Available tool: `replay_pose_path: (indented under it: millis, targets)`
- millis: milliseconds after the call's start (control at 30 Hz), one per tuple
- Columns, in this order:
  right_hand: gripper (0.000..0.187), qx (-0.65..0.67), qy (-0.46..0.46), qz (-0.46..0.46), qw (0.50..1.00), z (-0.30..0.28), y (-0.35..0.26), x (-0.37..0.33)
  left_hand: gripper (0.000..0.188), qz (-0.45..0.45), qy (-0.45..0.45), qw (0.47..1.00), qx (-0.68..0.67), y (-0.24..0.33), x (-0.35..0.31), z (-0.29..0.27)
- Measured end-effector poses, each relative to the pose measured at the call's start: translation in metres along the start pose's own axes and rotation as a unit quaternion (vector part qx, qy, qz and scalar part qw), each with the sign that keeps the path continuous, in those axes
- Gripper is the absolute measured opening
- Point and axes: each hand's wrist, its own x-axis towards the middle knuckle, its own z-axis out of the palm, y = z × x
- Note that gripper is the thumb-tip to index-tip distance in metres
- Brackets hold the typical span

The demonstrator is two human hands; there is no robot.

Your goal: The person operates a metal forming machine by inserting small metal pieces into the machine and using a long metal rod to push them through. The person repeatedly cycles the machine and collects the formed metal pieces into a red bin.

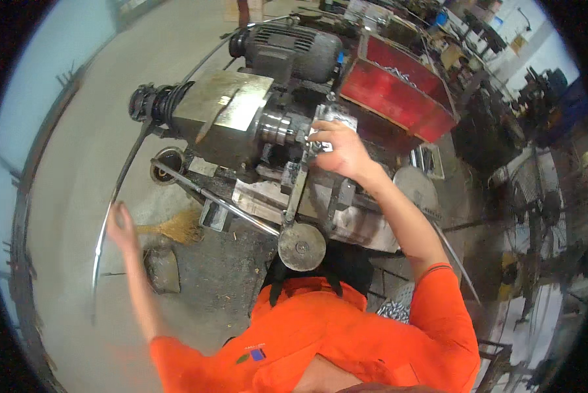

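A small, oily metal lathe stands before me, with a flat metal plate (225, 98) on top of its headstock. My right hand (338, 147) reaches over the tool holder (338, 116), its fingers bent close together near the shiny spindle nose (276, 126). Whatever lies between those fingers is too small or hidden to make out. At the left, my left hand (122, 226) is beside a long steel lever (110, 213) that runs down from the headstock's end. Blur hides whether its fingers close round the lever.
An electric motor (294, 49) sits behind the headstock. A red metal bin (399, 88) with small metal parts stands at the far right. A round metal disc (302, 247) is close to my body. A straw broom (179, 227) lies on the floor; a basket of parts (395, 310) is at my right.
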Motion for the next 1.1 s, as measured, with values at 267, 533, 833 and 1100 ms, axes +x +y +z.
replay_pose_path:
  millis: [267,533,833,1100]
  targets:
    - [0.041,-0.030,0.004,0.314,0.949,-0.094,0.005,-0.179,0.047,0.030,-0.506,0.854,0.120,0.078,-0.131,0.126]
    - [0.065,-0.179,0.042,0.530,0.828,-0.140,0.039,-0.386,0.032,0.157,-0.472,0.843,0.206,0.059,-0.081,0.128]
    - [0.047,-0.306,-0.098,0.704,0.633,-0.150,0.031,-0.543,0.046,-0.273,-0.371,0.865,-0.200,0.089,-0.020,0.090]
    - [0.030,-0.094,0.025,0.637,0.765,-0.060,-0.097,-0.559,0.027,-0.316,-0.183,0.871,-0.329,0.135,-0.032,0.141]
